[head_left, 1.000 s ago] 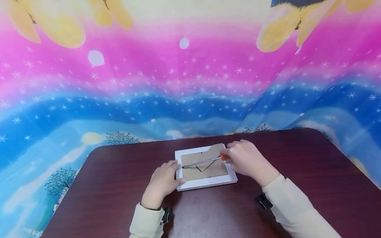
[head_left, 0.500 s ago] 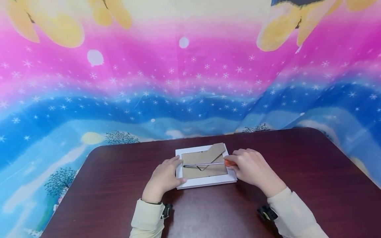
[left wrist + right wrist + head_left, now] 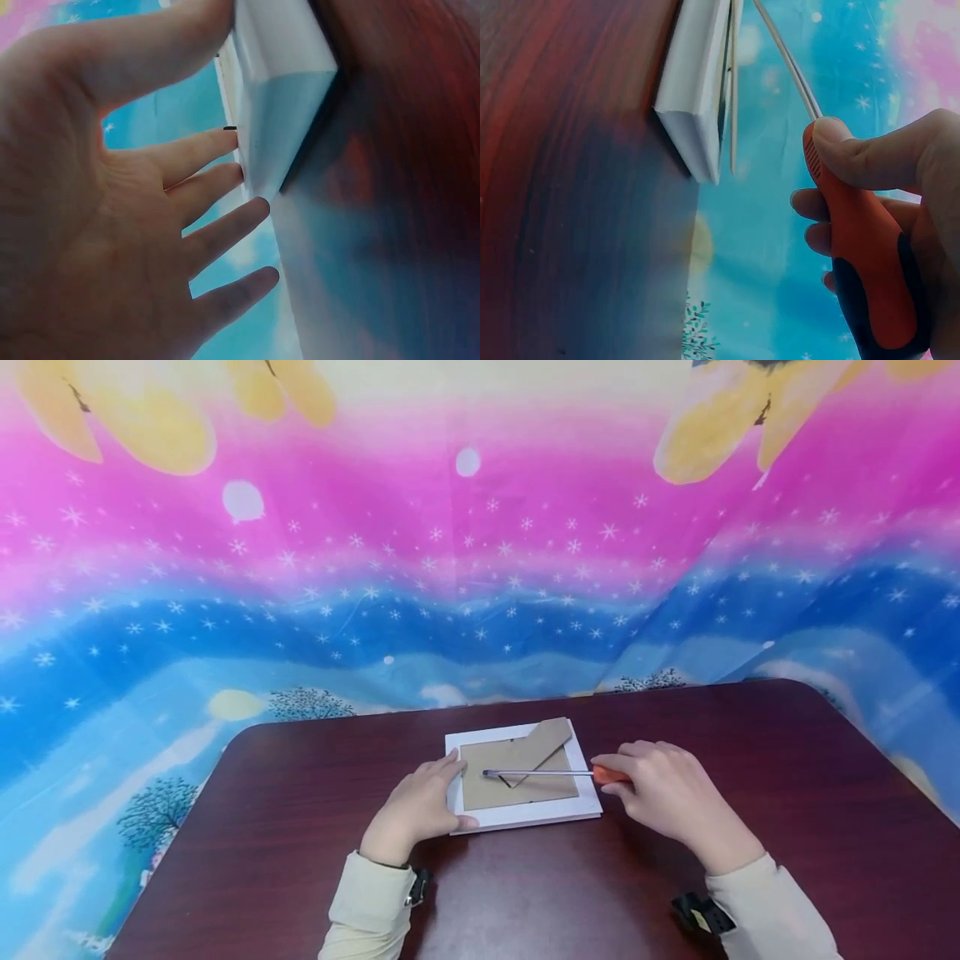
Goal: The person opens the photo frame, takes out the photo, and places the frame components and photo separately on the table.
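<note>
A white picture frame (image 3: 525, 815) lies face down, with its brown backing board (image 3: 480, 795) and folded-out stand leg (image 3: 553, 739) on top. My left hand (image 3: 420, 803) rests at the frame's left end, thumb on the near border and fingertips along the left side. In the left wrist view its fingers (image 3: 225, 234) are spread and straight against the frame edge. My right hand (image 3: 667, 789) grips a screwdriver (image 3: 540, 772) by its orange-and-black handle (image 3: 866, 240). The shaft points left across the backing; whether its tip touches the board I cannot tell.
The dark red wooden table (image 3: 300, 827) carries the frame near its far edge. Behind it hangs a colourful cloth backdrop (image 3: 450, 568) with snowflakes. Each wrist wears a black strap device (image 3: 701, 914).
My right hand has moved right and toward me, drawing the screwdriver tip from the backing's left edge toward its middle. The left hand has stayed on the frame.
</note>
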The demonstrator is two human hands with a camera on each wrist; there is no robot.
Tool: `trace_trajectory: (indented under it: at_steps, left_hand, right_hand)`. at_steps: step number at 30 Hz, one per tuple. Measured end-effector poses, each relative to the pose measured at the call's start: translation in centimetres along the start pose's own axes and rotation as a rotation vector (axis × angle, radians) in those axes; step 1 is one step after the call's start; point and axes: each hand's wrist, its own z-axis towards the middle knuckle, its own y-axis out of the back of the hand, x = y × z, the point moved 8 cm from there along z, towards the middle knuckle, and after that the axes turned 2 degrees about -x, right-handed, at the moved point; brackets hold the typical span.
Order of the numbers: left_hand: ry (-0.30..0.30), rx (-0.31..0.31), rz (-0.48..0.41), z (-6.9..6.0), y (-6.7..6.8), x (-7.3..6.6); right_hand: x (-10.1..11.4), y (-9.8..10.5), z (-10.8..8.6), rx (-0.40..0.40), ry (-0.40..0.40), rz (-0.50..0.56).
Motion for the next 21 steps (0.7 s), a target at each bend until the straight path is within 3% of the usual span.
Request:
trace_trajectory:
  at_steps: [7,15,21]
  left_hand:
    - [0.024,0.015,0.043,-0.3,-0.5,0.2]
    - [-0.007,0.032,0.133,-0.6,-0.6,-0.2]
    - [-0.034,0.039,0.203,-0.7,-0.8,-0.1]
  right_hand:
    - [-0.7,1.2,-0.2,-0.017,-0.025,0.017]
    - [-2.2,2.7,-0.7,-0.063,-0.067,0.039]
    - [-2.5,3.2,-0.8,-0.082,-0.051,0.033]
